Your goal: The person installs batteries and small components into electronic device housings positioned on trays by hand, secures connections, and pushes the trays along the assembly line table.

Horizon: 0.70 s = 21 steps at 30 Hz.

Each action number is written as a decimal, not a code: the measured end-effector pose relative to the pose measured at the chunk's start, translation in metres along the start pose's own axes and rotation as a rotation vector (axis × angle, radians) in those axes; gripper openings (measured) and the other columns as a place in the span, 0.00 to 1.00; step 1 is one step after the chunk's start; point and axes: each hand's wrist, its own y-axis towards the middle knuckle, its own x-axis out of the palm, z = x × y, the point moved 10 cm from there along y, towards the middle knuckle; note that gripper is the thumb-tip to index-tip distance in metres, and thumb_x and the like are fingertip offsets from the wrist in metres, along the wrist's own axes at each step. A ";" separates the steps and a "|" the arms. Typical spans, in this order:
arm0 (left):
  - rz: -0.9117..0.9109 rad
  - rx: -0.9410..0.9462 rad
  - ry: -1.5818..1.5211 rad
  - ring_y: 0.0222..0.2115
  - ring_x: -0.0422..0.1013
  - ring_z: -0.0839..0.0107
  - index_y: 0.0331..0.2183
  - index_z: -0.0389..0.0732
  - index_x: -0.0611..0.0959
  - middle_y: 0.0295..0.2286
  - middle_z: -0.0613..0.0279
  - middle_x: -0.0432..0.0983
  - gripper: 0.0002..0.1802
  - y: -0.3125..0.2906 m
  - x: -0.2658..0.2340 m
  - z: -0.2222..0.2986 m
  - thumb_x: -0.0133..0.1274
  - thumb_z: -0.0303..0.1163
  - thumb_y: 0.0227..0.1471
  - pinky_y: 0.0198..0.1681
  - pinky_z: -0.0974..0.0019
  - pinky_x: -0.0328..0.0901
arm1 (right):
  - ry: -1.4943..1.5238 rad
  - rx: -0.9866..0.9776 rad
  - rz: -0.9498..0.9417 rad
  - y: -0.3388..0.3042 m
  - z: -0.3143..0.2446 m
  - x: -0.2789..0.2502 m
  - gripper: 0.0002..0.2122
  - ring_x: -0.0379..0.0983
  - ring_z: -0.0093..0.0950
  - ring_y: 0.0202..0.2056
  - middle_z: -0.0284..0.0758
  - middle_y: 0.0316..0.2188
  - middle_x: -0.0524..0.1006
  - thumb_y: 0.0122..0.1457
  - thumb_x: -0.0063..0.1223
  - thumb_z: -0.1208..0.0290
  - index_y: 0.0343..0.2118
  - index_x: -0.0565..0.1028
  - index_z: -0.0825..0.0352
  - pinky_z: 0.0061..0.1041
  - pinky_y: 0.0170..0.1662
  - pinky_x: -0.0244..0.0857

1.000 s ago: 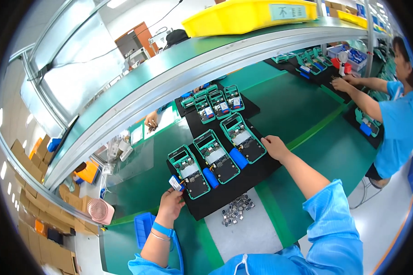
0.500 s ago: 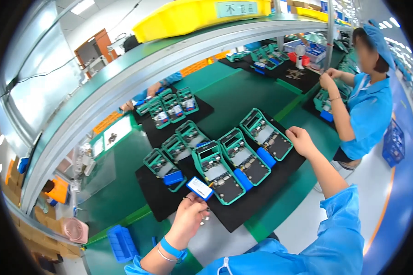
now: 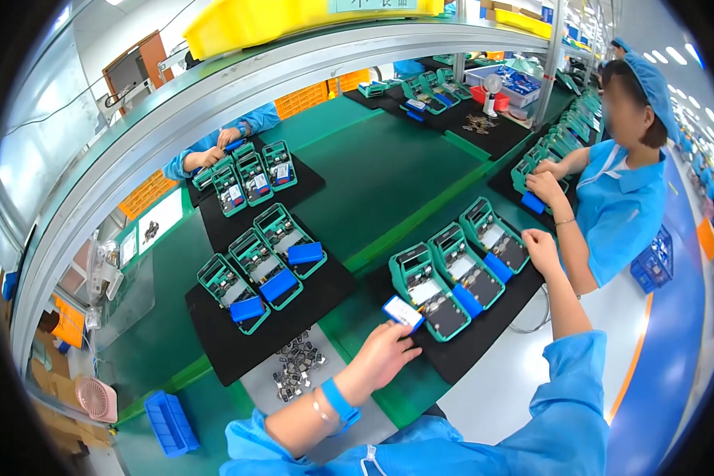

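Note:
My left hand (image 3: pixel 381 355) pinches the near edge of a blue battery pack (image 3: pixel 403 312) with a white label, beside the nearest of three green-framed device housings (image 3: pixel 430 295) with open circuit boards. These stand in a row on a black mat (image 3: pixel 472 337). Plain blue packs lie against the housings, one of them a blue pack (image 3: pixel 468 300) between the first two. At the mat's far right edge, close to the last housing (image 3: pixel 493 236), my right hand (image 3: pixel 540 252) has its fingers curled; it appears to grip the mat, though the fingertips are partly hidden.
Another black mat (image 3: pixel 214 349) at left carries three housings with blue packs. Small metal-and-black parts (image 3: pixel 297 366) lie near the bench's front, a blue bin (image 3: pixel 170 424) at lower left. A co-worker (image 3: pixel 623 174) works close at right; another's hands (image 3: pixel 214 151) are across the bench.
The mat with three housings has slid right, away from the left mat, along with both my hands and the labelled pack. Small parts now show in the gap. My view has shifted.

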 end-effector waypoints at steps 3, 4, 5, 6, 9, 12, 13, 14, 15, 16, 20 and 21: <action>-0.047 0.066 -0.063 0.52 0.65 0.58 0.50 0.42 0.73 0.52 0.59 0.69 0.17 0.027 0.014 0.005 0.48 0.30 0.58 0.63 0.46 0.54 | 0.051 -0.107 0.163 0.014 -0.018 0.003 0.13 0.80 0.30 0.34 0.42 0.32 0.82 0.61 0.54 0.64 0.41 0.80 0.68 0.30 0.39 0.70; -0.088 0.111 -0.086 0.51 0.65 0.62 0.51 0.43 0.72 0.52 0.62 0.69 0.18 0.035 0.021 0.000 0.48 0.29 0.58 0.62 0.49 0.54 | -0.022 -0.244 0.250 0.009 -0.027 0.002 0.13 0.79 0.31 0.35 0.41 0.35 0.82 0.61 0.53 0.65 0.44 0.79 0.66 0.29 0.41 0.70; -0.093 0.175 -0.092 0.51 0.65 0.67 0.51 0.44 0.71 0.51 0.65 0.69 0.18 0.043 0.009 -0.002 0.49 0.29 0.58 0.61 0.53 0.55 | 0.058 -0.170 0.112 0.001 -0.062 0.023 0.12 0.78 0.31 0.39 0.40 0.38 0.81 0.62 0.52 0.68 0.45 0.78 0.67 0.28 0.44 0.69; -0.119 0.176 0.011 0.49 0.65 0.69 0.54 0.41 0.69 0.53 0.64 0.67 0.21 0.041 0.022 -0.005 0.49 0.28 0.58 0.59 0.58 0.57 | 0.095 -0.215 0.082 -0.007 -0.075 0.026 0.12 0.77 0.30 0.42 0.40 0.41 0.80 0.62 0.51 0.71 0.46 0.78 0.67 0.27 0.47 0.68; -0.078 0.097 0.338 0.63 0.56 0.62 0.64 0.36 0.57 0.65 0.57 0.51 0.34 0.015 0.031 -0.017 0.47 0.27 0.59 0.63 0.63 0.55 | 0.233 -0.301 -0.064 -0.050 -0.149 0.043 0.12 0.74 0.25 0.45 0.35 0.42 0.79 0.62 0.51 0.75 0.48 0.76 0.67 0.23 0.48 0.65; -0.136 0.317 0.684 0.64 0.54 0.59 0.64 0.37 0.58 0.63 0.54 0.55 0.33 -0.025 0.016 0.002 0.46 0.26 0.60 0.63 0.60 0.57 | 0.440 -0.388 -0.249 -0.105 -0.212 0.064 0.13 0.73 0.23 0.46 0.34 0.44 0.77 0.64 0.48 0.77 0.50 0.75 0.68 0.22 0.49 0.64; -0.122 0.365 0.738 0.61 0.61 0.60 0.62 0.37 0.64 0.59 0.54 0.63 0.29 -0.042 0.018 0.020 0.46 0.26 0.59 0.60 0.61 0.61 | 0.474 -0.440 -0.305 -0.123 -0.227 0.069 0.12 0.72 0.23 0.47 0.34 0.45 0.76 0.63 0.48 0.78 0.49 0.75 0.69 0.21 0.49 0.64; -0.098 0.451 0.773 0.56 0.66 0.65 0.57 0.37 0.71 0.54 0.57 0.69 0.24 -0.054 0.010 0.041 0.47 0.25 0.59 0.58 0.62 0.63 | 0.476 -0.478 -0.357 -0.139 -0.251 0.076 0.13 0.74 0.28 0.46 0.37 0.44 0.77 0.59 0.50 0.80 0.48 0.76 0.69 0.25 0.50 0.66; -0.042 0.517 0.734 0.49 0.70 0.70 0.51 0.36 0.76 0.48 0.58 0.74 0.20 -0.068 -0.002 0.064 0.48 0.25 0.56 0.53 0.65 0.66 | 0.443 -0.536 -0.448 -0.160 -0.270 0.091 0.13 0.75 0.30 0.46 0.38 0.43 0.78 0.58 0.52 0.80 0.47 0.76 0.70 0.27 0.50 0.67; 0.021 0.566 0.755 0.46 0.71 0.73 0.49 0.36 0.78 0.44 0.60 0.77 0.18 -0.079 -0.018 0.079 0.47 0.24 0.55 0.51 0.66 0.67 | 0.476 -0.540 -0.563 -0.183 -0.282 0.109 0.13 0.76 0.33 0.45 0.39 0.42 0.78 0.57 0.54 0.79 0.46 0.76 0.68 0.29 0.49 0.69; 0.340 0.684 0.844 0.42 0.73 0.69 0.46 0.35 0.79 0.41 0.58 0.78 0.17 -0.117 -0.074 0.140 0.49 0.24 0.55 0.47 0.66 0.68 | 0.329 -0.822 -0.815 -0.264 -0.324 0.164 0.09 0.76 0.40 0.42 0.39 0.37 0.78 0.56 0.59 0.74 0.41 0.78 0.64 0.34 0.43 0.71; 0.423 0.793 0.970 0.46 0.73 0.61 0.45 0.35 0.80 0.42 0.52 0.77 0.16 -0.122 -0.088 0.152 0.51 0.26 0.54 0.51 0.62 0.66 | 0.288 -0.833 -0.837 -0.276 -0.327 0.175 0.08 0.75 0.39 0.41 0.38 0.35 0.77 0.56 0.59 0.73 0.39 0.78 0.64 0.35 0.41 0.71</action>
